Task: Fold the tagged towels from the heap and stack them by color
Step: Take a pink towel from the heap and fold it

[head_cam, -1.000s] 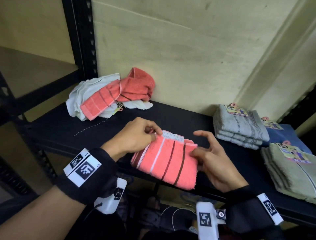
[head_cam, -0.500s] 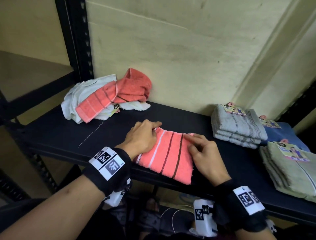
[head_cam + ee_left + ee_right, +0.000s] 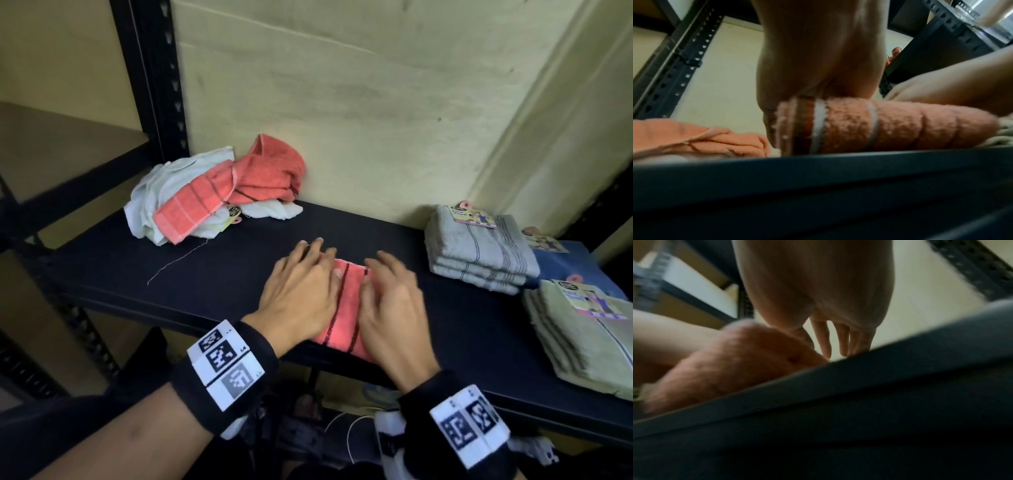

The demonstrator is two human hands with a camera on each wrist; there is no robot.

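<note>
Pressing the fold flat is the step in hand: the left hand [image 3: 301, 291] lies with fingers [image 3: 317, 250] spread straight on the folded coral towel [image 3: 346, 308], the right hand [image 3: 390, 301] beside it, fingers likewise straight and holding nothing. Beyond the left fingertips sits the heap [image 3: 212, 195]; past the right, the grey stack [image 3: 479, 253]. Best to smooth outward evenly, keeping edges aligned on the shelf [image 3: 239, 274].

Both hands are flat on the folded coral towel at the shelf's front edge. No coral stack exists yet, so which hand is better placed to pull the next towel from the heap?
Probably the left hand: the heap lies on its side of the coral towel.
</note>
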